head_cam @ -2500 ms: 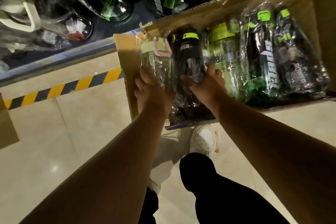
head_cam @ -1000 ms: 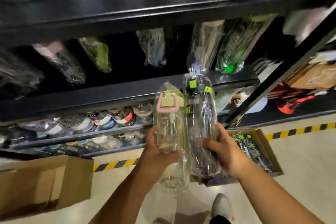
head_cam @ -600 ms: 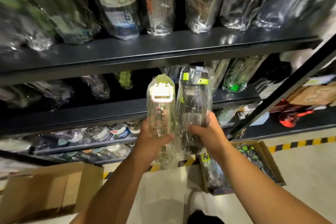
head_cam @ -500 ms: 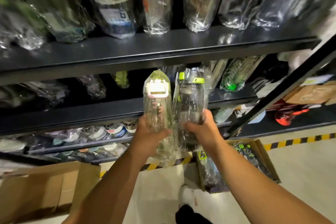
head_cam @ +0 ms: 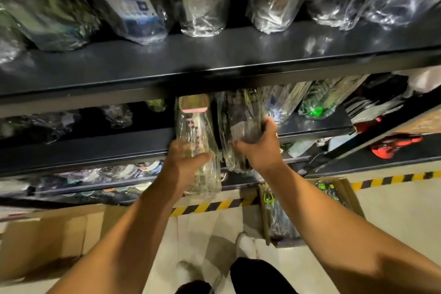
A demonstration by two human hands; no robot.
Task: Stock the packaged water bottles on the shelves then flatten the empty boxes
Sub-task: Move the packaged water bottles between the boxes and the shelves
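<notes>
My left hand (head_cam: 185, 162) grips a clear plastic-wrapped bottle with a pink lid (head_cam: 194, 131). My right hand (head_cam: 260, 148) grips a dark plastic-wrapped bottle (head_cam: 241, 122) beside it. Both bottles point tops-first into the gap under the upper black shelf (head_cam: 214, 64), above the middle shelf (head_cam: 83, 148); the dark bottle's top is hidden by the shelf edge. An open cardboard box (head_cam: 350, 196) with more green-capped wrapped bottles (head_cam: 276, 217) sits on the floor at lower right.
Wrapped bottles line the upper shelf (head_cam: 133, 7) and stand on the middle shelf at right (head_cam: 317, 100). Another cardboard box (head_cam: 43, 241) sits on the floor at left. A yellow-black floor stripe (head_cam: 214, 206) runs along the shelving base. My shoes are below.
Both hands lifted the two bottles out of the floor box, up past the lower shelves, and pushed them forward so their tops are now inside the middle shelf opening.
</notes>
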